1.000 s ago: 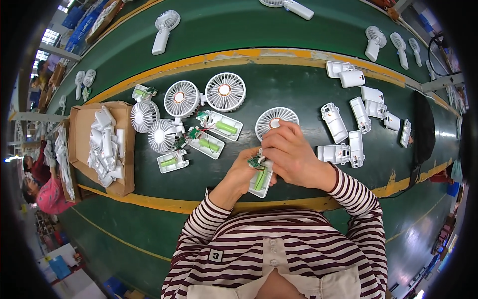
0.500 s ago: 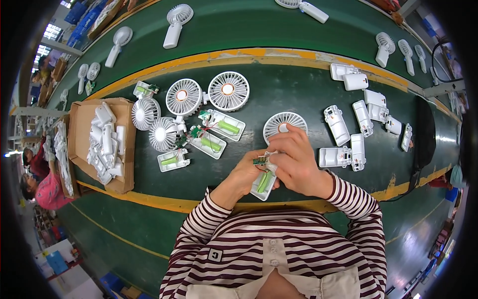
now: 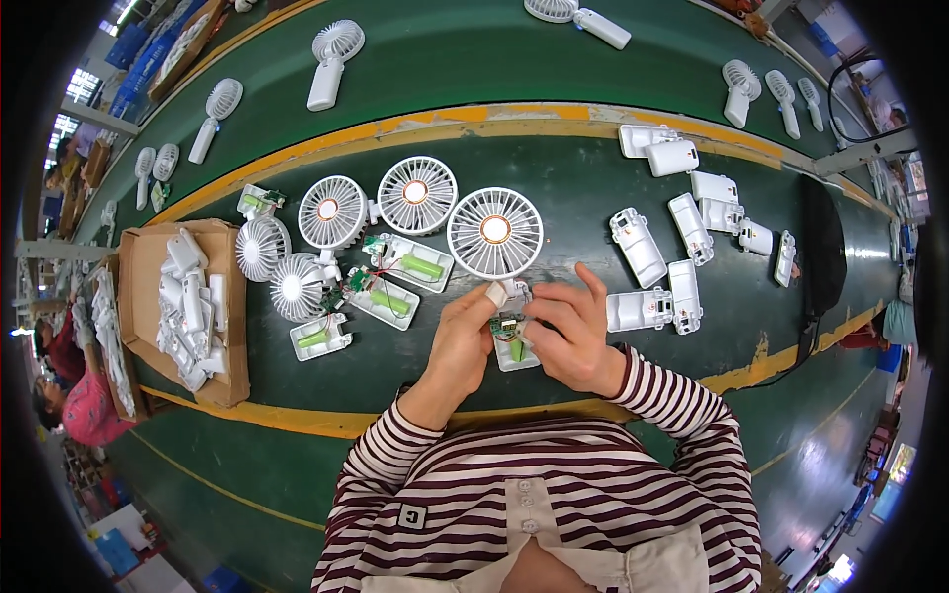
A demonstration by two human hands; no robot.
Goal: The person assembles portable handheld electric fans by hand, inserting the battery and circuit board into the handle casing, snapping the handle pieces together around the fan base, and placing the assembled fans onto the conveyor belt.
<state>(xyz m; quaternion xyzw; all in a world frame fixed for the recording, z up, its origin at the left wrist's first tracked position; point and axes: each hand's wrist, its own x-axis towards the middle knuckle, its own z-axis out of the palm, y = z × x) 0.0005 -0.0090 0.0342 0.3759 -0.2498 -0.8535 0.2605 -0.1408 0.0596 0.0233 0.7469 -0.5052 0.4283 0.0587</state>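
Both hands had risen toward twelve o'clock, baring the fan head (image 3: 495, 233) they had covered, while left hand (image 3: 463, 336) and right hand (image 3: 571, 331) each kept a pinching grip on the open fan handle (image 3: 513, 341) above the bench (image 3: 593, 188).

— Any packaging on this bench?
— 1 brown cardboard tray (image 3: 143, 267) at the person's left, shallow and rectangular, full of white plastic parts.
— Anything else?
— Blue crates (image 3: 148, 59) at the far left edge, too blurred to describe. No labels, signs or screens show.
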